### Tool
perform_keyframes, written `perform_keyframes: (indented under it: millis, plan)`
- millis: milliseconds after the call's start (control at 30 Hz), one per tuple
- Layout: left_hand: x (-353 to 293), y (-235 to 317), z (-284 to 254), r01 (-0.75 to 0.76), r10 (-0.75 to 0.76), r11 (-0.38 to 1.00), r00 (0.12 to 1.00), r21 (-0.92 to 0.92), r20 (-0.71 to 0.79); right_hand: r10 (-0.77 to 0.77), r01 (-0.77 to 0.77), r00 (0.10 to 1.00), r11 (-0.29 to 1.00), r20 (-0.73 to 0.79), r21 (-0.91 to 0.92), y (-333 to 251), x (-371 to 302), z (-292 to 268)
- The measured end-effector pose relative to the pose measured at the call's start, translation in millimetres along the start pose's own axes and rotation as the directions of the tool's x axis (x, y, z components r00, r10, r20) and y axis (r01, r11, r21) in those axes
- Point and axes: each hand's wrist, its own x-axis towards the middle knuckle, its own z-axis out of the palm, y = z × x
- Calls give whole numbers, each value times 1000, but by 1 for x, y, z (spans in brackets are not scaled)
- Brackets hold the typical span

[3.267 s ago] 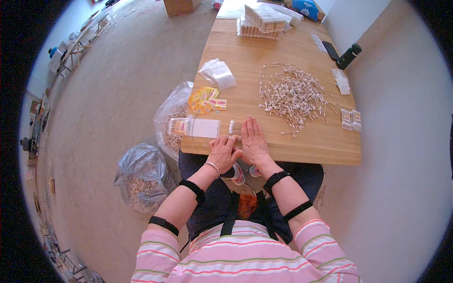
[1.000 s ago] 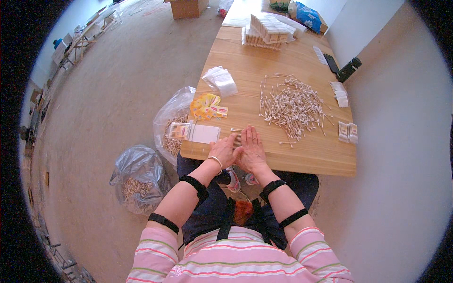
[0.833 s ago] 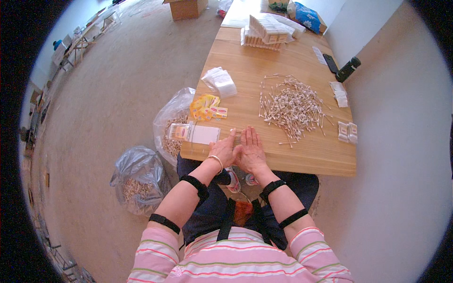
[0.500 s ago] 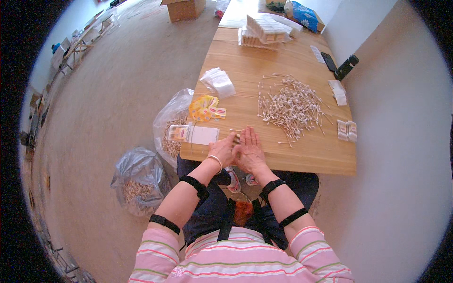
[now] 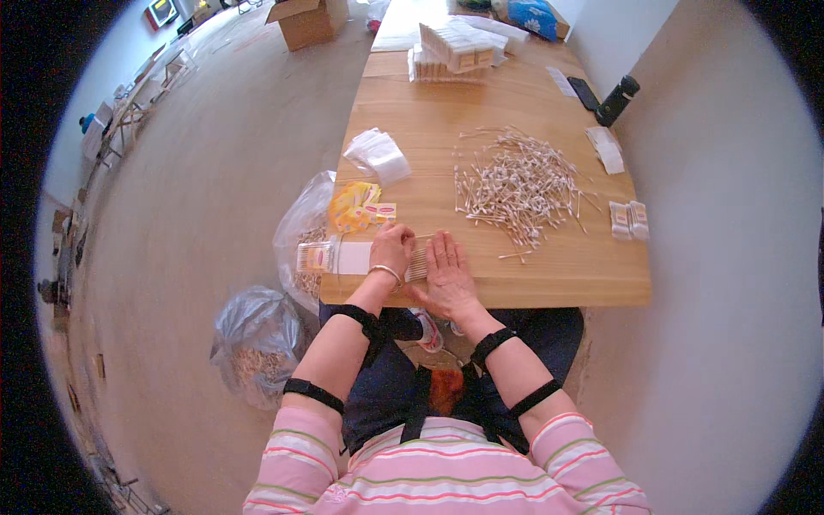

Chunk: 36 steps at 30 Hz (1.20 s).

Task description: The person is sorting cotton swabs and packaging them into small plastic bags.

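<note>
A row of cotton swabs (image 5: 418,260) lies side by side at the table's front edge, between my two hands. My right hand (image 5: 449,276) rests flat along the right side of that row, fingers stretched out. My left hand (image 5: 391,251) is closed, its fingers bent down and together over the right end of a flat white piece (image 5: 354,258); what they pinch is hidden. Left of the white piece lies a clear packet of swabs (image 5: 315,257) with an orange label. A large loose pile of cotton swabs (image 5: 522,184) spreads ahead and to the right.
Yellow printed cards (image 5: 354,206) and clear plastic bags (image 5: 378,157) lie at the table's left. Filled packs (image 5: 451,53) are stacked farther back. Small packs (image 5: 629,221), a phone (image 5: 583,93) and a dark bottle (image 5: 617,100) line the right edge. A sack (image 5: 257,335) stands on the floor.
My left hand has moved left, away from my right hand, and bent over the white piece. More of the swab row shows between them. My right hand stays flat beside it.
</note>
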Motion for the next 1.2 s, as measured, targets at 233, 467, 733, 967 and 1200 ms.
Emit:
perform_keyframes:
  millis: [233, 467, 733, 967, 1200]
  plan:
    - [-29, 0, 11, 91, -204, 860, 963, -503, -174, 10, -6, 999, 996, -42, 86, -1, -1, 0]
    - [-50, -2, 23, 92, -186, 684, 981, -724, -51, 81, -81, 997, 997, -8, 0, -16, -1, 6]
    - [-49, -8, 14, 111, -195, 663, 980, -741, -28, 50, -46, 995, 998, -81, 44, -34, -2, 12]
    - [-41, -31, -9, 127, -220, 677, 975, -725, -35, 134, -133, 989, 991, 54, -25, -72, 24, 18]
    - [-33, -49, -34, 130, -278, 634, 958, -762, -68, 147, -149, 988, 988, 49, 41, -98, 46, 34]
